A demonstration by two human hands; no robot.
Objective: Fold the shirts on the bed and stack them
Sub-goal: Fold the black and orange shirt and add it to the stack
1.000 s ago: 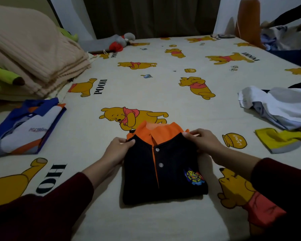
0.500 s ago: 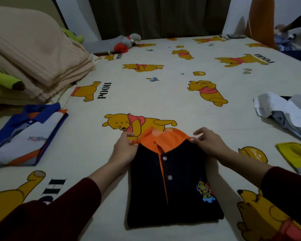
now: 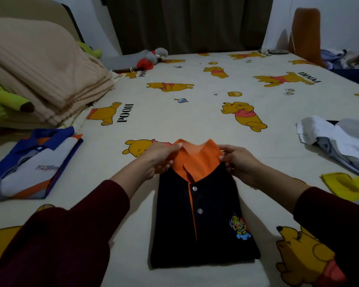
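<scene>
A folded black polo shirt (image 3: 214,216) with an orange collar, two buttons and a round badge lies on the bed in front of me. My left hand (image 3: 157,159) pinches the left side of the orange collar. My right hand (image 3: 239,162) pinches the collar's right side. A folded blue, white and orange shirt (image 3: 32,164) lies flat at the left. Unfolded white and grey shirts (image 3: 344,141) are heaped at the right, with a yellow garment (image 3: 346,184) just below them.
The bed sheet (image 3: 195,112) is cream with bear prints. A folded beige blanket (image 3: 42,73) and a green plush toy (image 3: 6,100) sit at the left. A grey and red soft toy (image 3: 147,59) lies at the far edge, an orange bolster (image 3: 306,34) far right.
Both hands slid up from the shirt's shoulders onto the orange collar and now pinch its sides. The view moved closer to the shirt.
</scene>
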